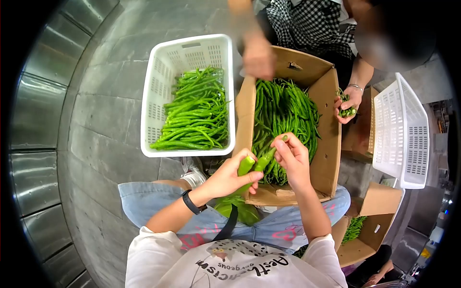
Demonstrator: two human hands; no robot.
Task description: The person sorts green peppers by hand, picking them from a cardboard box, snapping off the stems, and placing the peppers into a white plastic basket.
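Observation:
My left hand (235, 175) is closed around thick green chili peppers (246, 165), whose stem ends point up. Pinched at its stem end by my right hand (292, 156) is one green pepper (264, 160), which spans the gap between my hands. Both hands are above the near edge of a cardboard box (328, 144). Long green peppers (293, 108) fill the bottom of that box. To its left stands a white plastic crate (145, 115) with more long green peppers (197, 115) heaped in it.
Across the box sits a person in a checked garment (290, 24). One of their hands (259, 57) is motion-blurred; the other hand (353, 98) holds green stems or pieces. A white crate (408, 129) and another cardboard box (357, 252) with peppers are at right.

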